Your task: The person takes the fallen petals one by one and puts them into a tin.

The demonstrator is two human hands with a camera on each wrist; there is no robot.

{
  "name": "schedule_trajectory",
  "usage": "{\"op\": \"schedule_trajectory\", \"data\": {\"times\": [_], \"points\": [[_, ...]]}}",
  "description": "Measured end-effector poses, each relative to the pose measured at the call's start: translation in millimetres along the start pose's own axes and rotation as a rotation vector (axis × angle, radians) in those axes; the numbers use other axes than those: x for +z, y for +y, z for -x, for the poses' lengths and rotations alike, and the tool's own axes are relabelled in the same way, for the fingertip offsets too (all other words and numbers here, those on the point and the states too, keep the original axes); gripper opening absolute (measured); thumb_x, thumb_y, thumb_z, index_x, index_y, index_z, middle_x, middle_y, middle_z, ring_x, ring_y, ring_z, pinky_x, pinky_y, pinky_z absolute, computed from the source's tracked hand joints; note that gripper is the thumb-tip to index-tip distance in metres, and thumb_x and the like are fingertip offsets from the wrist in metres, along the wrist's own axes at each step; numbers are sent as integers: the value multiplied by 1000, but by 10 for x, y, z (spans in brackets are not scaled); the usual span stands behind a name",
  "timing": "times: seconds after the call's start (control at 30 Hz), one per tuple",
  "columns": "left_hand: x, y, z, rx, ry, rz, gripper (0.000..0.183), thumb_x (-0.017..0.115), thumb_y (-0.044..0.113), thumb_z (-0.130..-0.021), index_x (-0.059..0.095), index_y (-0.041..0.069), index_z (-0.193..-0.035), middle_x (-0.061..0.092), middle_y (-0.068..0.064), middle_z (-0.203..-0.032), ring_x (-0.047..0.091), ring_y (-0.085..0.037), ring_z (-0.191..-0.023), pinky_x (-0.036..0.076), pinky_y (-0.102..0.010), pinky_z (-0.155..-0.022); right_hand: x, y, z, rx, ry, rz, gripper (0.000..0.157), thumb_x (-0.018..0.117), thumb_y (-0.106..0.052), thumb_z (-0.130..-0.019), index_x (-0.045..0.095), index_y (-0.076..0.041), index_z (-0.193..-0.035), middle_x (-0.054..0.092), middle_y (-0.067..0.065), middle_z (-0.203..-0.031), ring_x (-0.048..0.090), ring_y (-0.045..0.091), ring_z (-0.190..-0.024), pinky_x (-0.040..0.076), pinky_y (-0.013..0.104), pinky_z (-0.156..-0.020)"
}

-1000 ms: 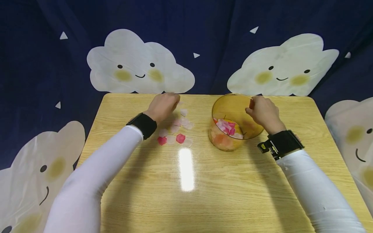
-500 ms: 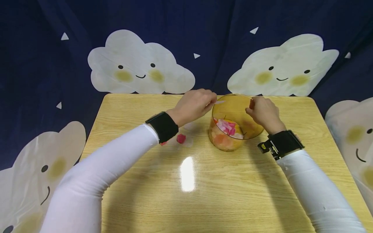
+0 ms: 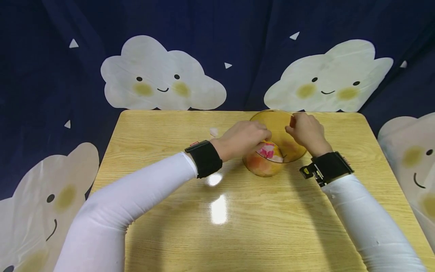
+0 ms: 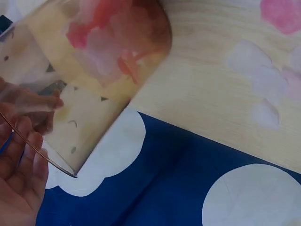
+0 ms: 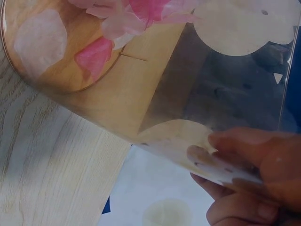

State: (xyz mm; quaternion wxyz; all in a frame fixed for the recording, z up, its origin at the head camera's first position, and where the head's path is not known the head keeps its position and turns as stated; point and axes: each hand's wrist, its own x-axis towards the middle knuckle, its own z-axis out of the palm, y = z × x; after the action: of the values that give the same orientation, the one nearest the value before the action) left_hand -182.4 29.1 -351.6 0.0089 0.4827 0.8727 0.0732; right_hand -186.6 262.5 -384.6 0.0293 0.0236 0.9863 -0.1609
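A clear, amber-tinted round container (image 3: 276, 122) stands on the table with its mouth upward. Pink and white flower petals (image 3: 267, 151) lie at its bottom. My left hand (image 3: 242, 139) reaches over the near-left part of the rim. Its fingers (image 4: 40, 165) look loosely extended in the left wrist view, and no petal shows between them. On the far side, my right hand (image 3: 308, 133) pinches the container's wall by the rim, thumb inside and fingers outside. Loose pale petals (image 4: 263, 80) and a pink petal (image 4: 282, 16) rest on the table left of the container.
The wooden table (image 3: 170, 234) ends just behind the container. Beyond it hangs a dark blue cloth (image 3: 244, 30) with white smiling clouds (image 3: 163, 98). One pale petal (image 3: 213, 132) lies by my left wrist; my left arm hides most of the other loose ones.
My left hand has moved right from the loose petals, carrying a pale petal half a second ago, to over the container's mouth. My right hand has stayed on the rim.
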Motion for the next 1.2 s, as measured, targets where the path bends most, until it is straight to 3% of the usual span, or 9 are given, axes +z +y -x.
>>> {"op": "schedule_trajectory", "data": {"times": [0.07,0.17,0.3,0.4,0.6,0.8,1.0,1.2], "points": [[0,-25,12,-10,10,14,15,61,17,-100,71,17,-110,69,4,-107,64,-13,-101,53,-27,-86,7,0,-2,3,-4,1,22,67,-21,-93,57,-5,-82,58,16,-77,56,34,-71,40,44,-56],[-8,-135,37,-43,89,34,18,60,19,-101,71,16,-115,69,2,-116,63,-16,-106,51,-27,-92,7,1,-5,3,-4,3,22,67,-22,-93,58,-5,-83,59,17,-78,57,35,-73,41,44,-56],[20,-382,81,-149,217,75,20,58,19,-102,70,13,-116,68,-1,-122,62,-20,-110,51,-30,-94,6,5,-5,1,-4,4,21,67,-22,-93,59,-4,-85,61,18,-81,58,36,-76,42,45,-57],[93,-607,126,-242,241,109,22,56,17,-101,70,10,-117,68,-4,-124,62,-22,-112,53,-33,-94,12,8,-4,0,-4,5,21,67,-22,-93,59,-4,-85,62,19,-81,58,37,-76,42,46,-58],[358,-1012,304,-386,102,85,28,58,15,-101,66,7,-126,65,-8,-129,62,-27,-120,53,-36,-96,24,7,-6,2,-7,-3,21,68,-22,-93,60,-4,-85,62,18,-80,57,35,-75,42,45,-57],[619,-1200,448,-482,-24,90,34,59,15,-100,63,9,-134,64,-10,-135,61,-31,-124,56,-44,-94,1,2,-15,2,0,-1,22,68,-22,-93,59,-4,-84,61,17,-80,58,36,-76,42,46,-57],[885,-1227,521,-486,-107,65,31,54,10,-101,67,10,-130,68,-12,-130,65,-33,-119,56,-49,-94,2,-5,-12,3,-7,2,21,68,-22,-93,60,-4,-85,62,18,-82,58,36,-77,42,46,-58],[1040,-1195,577,-444,-168,-25,27,50,1,-102,70,8,-119,70,-15,-117,67,-35,-108,58,-49,-88,15,-5,-11,4,-7,3,21,68,-21,-93,60,-4,-84,62,18,-80,58,35,-75,42,45,-57]]}}
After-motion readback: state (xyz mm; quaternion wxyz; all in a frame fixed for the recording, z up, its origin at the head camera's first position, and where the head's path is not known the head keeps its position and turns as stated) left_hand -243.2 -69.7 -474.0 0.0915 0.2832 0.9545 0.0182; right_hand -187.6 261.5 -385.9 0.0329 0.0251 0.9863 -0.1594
